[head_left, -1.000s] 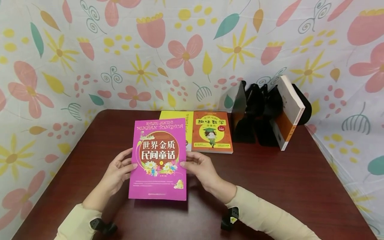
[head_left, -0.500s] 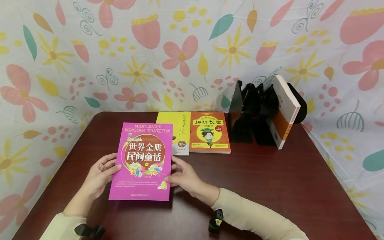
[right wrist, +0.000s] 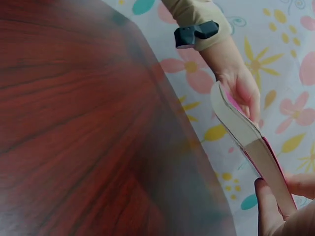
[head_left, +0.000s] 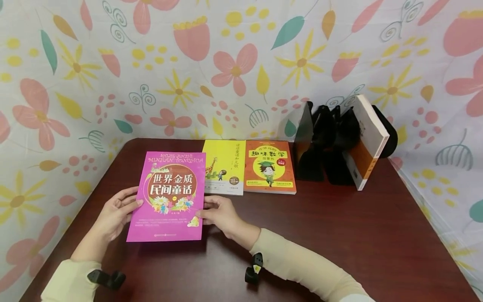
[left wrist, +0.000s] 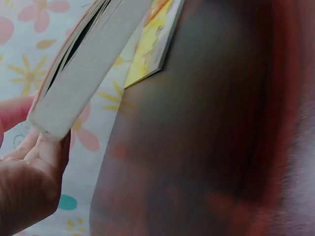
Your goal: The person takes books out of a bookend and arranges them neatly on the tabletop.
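A magenta paperback book (head_left: 166,226) with a flowered round title panel is held up over the left part of the table, its cover facing the head camera. My left hand (head_left: 115,214) grips its left edge, thumb on the cover and the other fingers behind. On the opposite edge my right hand (head_left: 222,214) pinches it the same way. The left wrist view shows the white page block (left wrist: 78,83) edge-on, beside the left thumb. In the right wrist view the book (right wrist: 268,167) is seen along its pages, with both hands on it.
Behind the magenta book lie a yellow book (head_left: 226,167), partly covered by it in the head view, and an orange book (head_left: 269,167). Black bookends (head_left: 324,147) stand at the back right, with a white-and-orange book (head_left: 366,138) leaning upright there. A flowered cloth (head_left: 234,75) hangs behind the table (head_left: 320,235).
Both hands have carried the magenta book leftward, uncovering more of the yellow book. It is tilted slightly more. The bookends and the other books stay in place.
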Demonstrator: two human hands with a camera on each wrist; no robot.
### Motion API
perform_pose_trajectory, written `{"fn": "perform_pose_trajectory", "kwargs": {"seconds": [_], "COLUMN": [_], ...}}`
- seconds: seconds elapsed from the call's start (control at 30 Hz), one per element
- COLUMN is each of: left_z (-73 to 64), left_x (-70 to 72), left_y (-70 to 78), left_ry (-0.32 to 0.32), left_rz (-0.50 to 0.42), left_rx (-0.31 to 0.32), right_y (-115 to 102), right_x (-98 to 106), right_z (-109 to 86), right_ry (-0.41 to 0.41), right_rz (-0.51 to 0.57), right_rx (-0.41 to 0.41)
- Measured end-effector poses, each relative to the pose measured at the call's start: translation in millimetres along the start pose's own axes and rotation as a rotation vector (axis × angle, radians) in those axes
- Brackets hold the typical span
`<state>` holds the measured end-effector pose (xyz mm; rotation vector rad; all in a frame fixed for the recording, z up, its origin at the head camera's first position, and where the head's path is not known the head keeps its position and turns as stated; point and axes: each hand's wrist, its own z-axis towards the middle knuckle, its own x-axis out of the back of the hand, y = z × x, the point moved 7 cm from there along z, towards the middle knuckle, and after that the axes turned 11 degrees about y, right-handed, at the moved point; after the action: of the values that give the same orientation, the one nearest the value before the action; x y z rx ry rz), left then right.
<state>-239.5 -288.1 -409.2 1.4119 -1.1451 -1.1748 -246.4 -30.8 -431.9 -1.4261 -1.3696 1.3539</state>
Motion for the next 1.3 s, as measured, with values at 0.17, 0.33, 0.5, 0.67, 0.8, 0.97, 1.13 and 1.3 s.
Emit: {"fn": "perform_pose_trajectory", "kwargs": {"seconds": [0.17, 0.33, 0.5, 0.67, 0.8, 0.97, 1.13, 1.3], "left_z": [13.4, 26.6, 34.5, 38.7, 44.0, 50.5, 55.7, 58.2], "left_x": [3.6, 12.4, 24.8, 32.1, 35.8, 42.4, 45.9, 50.6], "left_y": [3.9, 5.6, 2.8, -0.7, -8.1, -20.5, -33.8, -43.5], "left_ry": [-0.004, 0.012, 0.013, -0.008, -0.016, -0.009, -0.006, -0.007], "left_rz": [0.015, 0.046, 0.041, 0.031, 0.053, 0.194, 0.350, 0.388], "left_rx": [0.008, 0.035, 0.079, 0.089, 0.121, 0.170, 0.192, 0.205], "right_y": [2, 7, 10, 16, 23, 33, 40, 43], "right_x": [-5, -13, -27, -35, -39, -45, -49, -52], "right_z": [7.9, 15.4, 22.3, 29.0, 34.2, 37.8, 37.8, 39.0], "right_ry": [0.041, 0.063, 0.049, 0.021, 0.003, 0.014, 0.025, 0.050], "right_rz": [0.013, 0.029, 0.004, -0.029, -0.012, 0.011, 0.003, -0.003], "right_rx": [-0.029, -0.045, -0.038, -0.030, -0.041, -0.085, -0.111, -0.129]}}
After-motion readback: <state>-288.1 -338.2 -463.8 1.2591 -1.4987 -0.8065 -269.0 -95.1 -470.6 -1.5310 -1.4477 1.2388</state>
